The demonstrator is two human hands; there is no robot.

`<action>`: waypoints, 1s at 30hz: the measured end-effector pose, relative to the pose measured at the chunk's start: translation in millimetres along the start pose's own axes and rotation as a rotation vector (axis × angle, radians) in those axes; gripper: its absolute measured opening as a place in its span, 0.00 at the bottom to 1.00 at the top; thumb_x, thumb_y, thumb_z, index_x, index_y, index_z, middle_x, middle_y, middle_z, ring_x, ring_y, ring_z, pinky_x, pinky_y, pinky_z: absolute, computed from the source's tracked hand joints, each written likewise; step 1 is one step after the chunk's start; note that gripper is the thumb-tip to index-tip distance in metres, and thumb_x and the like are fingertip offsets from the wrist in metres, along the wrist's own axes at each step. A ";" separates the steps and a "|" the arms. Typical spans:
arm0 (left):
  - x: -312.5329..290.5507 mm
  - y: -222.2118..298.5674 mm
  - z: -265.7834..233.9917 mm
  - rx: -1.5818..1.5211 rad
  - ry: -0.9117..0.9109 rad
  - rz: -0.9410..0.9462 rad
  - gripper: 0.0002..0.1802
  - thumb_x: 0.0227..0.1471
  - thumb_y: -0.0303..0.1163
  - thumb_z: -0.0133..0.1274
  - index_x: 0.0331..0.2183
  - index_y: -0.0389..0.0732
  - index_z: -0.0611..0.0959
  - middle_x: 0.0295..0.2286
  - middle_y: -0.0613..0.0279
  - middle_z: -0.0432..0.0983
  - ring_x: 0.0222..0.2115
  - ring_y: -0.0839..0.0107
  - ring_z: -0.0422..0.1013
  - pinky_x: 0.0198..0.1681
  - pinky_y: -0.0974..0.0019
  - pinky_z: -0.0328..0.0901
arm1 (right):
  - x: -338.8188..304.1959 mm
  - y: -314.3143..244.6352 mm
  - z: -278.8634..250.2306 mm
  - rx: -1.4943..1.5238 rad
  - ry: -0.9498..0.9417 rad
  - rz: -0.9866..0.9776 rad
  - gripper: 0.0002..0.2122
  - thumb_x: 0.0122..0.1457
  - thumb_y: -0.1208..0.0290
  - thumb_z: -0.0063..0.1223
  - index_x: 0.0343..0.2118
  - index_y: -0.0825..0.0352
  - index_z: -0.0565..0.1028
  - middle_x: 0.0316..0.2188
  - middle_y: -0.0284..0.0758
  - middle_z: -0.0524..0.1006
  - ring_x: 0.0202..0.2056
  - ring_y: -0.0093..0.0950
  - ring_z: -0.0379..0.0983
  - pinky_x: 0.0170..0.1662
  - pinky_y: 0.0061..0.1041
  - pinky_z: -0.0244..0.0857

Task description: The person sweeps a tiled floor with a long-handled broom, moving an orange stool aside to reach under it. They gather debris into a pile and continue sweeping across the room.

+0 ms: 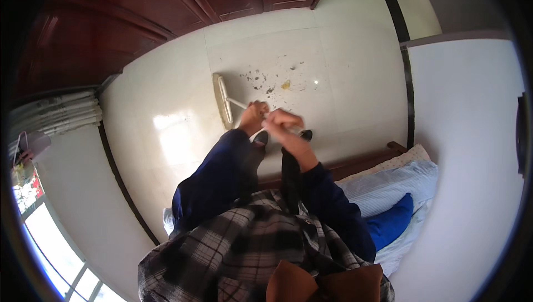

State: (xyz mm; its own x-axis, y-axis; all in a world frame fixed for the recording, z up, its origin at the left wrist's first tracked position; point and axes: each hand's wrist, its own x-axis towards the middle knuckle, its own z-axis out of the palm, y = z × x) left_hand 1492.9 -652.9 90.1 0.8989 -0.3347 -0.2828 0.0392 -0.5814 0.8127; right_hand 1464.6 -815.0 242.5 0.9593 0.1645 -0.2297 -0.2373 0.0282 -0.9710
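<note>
Apparently sweeping: holding floor tool (225, 100) by handle (237, 103) in closed grip of left hand (255, 115) and, seemingly, blurred right hand (283, 121); resting wide head (217, 95) on floor (366, 80), left of scattered debris (270, 91). Likely calls next for stroke toward debris.

A white-handled mop (237, 103) rests its long beige head (218, 93) on the pale floor (355, 68), left of scattered debris (286, 85).

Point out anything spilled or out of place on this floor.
Dark bits and a yellowish patch lie on the pale floor, right of the mop-like head. They look odd against the otherwise fairly plain surface.
</note>
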 end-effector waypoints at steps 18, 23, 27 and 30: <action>18.8 176.9 88.1 -0.270 0.008 0.286 0.11 0.42 0.23 0.56 0.33 0.42 0.80 0.25 0.59 0.75 0.32 0.57 0.72 0.34 0.58 0.67 | -53.1 -109.7 -124.1 -0.184 -0.050 -0.301 0.13 0.50 0.84 0.53 0.17 0.68 0.60 0.19 0.33 0.69 0.23 0.27 0.64 0.47 0.38 0.68; 41.2 158.4 156.0 -0.119 -0.109 0.028 0.10 0.40 0.22 0.55 0.30 0.45 0.81 0.26 0.60 0.78 0.35 0.54 0.73 0.37 0.52 0.67 | -40.7 -53.8 -205.2 -0.037 -0.087 -0.075 0.13 0.51 0.85 0.51 0.16 0.68 0.59 0.19 0.32 0.69 0.24 0.23 0.63 0.49 0.35 0.68; 91.6 176.3 216.4 -0.087 0.005 0.051 0.08 0.43 0.22 0.52 0.27 0.44 0.83 0.27 0.58 0.79 0.36 0.52 0.73 0.38 0.51 0.67 | -28.2 -39.2 -272.3 -0.074 -0.082 -0.102 0.13 0.50 0.87 0.52 0.17 0.70 0.60 0.19 0.31 0.69 0.25 0.24 0.64 0.50 0.33 0.67; 150.2 206.8 243.3 -0.134 0.061 0.148 0.06 0.43 0.23 0.52 0.25 0.43 0.83 0.26 0.57 0.78 0.35 0.53 0.72 0.39 0.52 0.67 | -10.1 -51.4 -313.0 -0.197 -0.093 -0.240 0.13 0.49 0.88 0.53 0.17 0.70 0.60 0.19 0.33 0.69 0.25 0.26 0.66 0.45 0.30 0.68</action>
State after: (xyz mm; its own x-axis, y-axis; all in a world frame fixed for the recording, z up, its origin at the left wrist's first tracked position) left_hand 1529.9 -1003.8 91.7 0.9236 -0.3617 -0.1271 -0.0414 -0.4236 0.9049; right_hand 1515.1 -1126.7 274.0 0.9639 0.2662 0.0058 0.0370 -0.1124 -0.9930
